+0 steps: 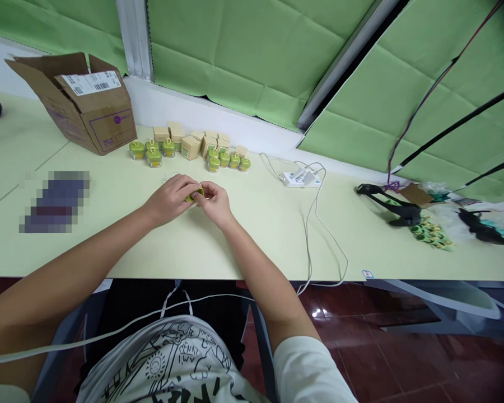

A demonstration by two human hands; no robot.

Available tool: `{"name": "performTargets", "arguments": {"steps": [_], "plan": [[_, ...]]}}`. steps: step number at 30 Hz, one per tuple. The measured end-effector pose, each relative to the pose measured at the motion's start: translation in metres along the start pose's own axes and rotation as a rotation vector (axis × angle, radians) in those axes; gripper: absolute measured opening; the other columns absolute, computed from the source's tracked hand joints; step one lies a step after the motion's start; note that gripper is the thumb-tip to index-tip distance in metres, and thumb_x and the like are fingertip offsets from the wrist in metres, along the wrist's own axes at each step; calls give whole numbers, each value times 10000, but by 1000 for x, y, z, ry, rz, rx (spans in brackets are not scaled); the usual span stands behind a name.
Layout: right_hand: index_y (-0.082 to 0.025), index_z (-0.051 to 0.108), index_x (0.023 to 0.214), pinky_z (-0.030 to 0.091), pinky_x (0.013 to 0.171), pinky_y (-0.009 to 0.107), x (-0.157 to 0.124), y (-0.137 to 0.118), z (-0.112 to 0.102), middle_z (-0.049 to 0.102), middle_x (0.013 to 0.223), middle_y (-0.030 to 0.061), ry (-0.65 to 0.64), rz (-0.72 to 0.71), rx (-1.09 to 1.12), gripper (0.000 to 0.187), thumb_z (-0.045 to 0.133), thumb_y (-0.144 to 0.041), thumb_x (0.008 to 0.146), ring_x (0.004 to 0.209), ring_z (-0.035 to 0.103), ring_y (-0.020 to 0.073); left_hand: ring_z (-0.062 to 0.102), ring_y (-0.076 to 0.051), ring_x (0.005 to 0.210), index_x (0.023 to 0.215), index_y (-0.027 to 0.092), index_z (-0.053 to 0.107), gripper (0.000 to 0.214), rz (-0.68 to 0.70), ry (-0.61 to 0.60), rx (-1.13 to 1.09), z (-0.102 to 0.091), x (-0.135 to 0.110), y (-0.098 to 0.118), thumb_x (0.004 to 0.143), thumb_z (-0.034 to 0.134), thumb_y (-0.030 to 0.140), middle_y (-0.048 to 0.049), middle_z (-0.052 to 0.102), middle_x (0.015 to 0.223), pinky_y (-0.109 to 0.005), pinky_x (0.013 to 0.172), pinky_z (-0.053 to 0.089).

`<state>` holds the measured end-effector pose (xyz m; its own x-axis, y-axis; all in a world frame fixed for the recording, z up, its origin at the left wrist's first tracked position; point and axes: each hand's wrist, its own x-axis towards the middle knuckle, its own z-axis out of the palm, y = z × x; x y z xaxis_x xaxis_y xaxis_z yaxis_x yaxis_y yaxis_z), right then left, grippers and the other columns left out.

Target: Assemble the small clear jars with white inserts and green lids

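A small green piece [195, 194] is held above the table [185, 252], between its near and back edges, by the left hand [170, 197] and the right hand [217, 206] together. It is gripped by the closed fingers of the left hand and pinched at its other side by the bent thumb and fingers of the right; most of it is covered, so its full shape cannot be told. Beyond the hands, toward the back edge, small jars with green lids are stood in two groups, a left group [154, 157] and a right group [224, 159]. Small cardboard boxes [190, 147] are set behind and between them. Farther left along the back edge, a large carton [96, 120] is placed with its flaps open and a white label stuck on one flap. To the right of the jars, a power strip [301, 178] is laid near the back edge, and a white cable [308, 235] is run from it over the near edge. Toward the right end, green rings [432, 234] are heaped beside a black strap [397, 210].
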<state>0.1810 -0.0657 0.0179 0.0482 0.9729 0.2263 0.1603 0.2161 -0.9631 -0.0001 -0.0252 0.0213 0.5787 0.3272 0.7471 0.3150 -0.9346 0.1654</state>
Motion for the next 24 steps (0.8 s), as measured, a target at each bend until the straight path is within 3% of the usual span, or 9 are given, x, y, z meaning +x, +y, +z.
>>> {"name": "performTargets", "arguments": {"steps": [13,24], "plan": [[-205,717,923,614,701,309,2,-1,0,750,831,6,-13,108,88,217,747,-361,776,758,692,161,665,-253,1023,1222,227,678,257,-24,-4,9,1,1,-2,968,655,196,-87,701,1092,-409,880,584],[-207,715,930,605,686,297,2,4,2,734,815,-4,6,113,11,186,730,-347,809,722,673,148,663,-255,1008,1185,223,682,238,-56,1,-5,2,2,0,949,660,199,-87,684,1062,-400,859,582]]}}
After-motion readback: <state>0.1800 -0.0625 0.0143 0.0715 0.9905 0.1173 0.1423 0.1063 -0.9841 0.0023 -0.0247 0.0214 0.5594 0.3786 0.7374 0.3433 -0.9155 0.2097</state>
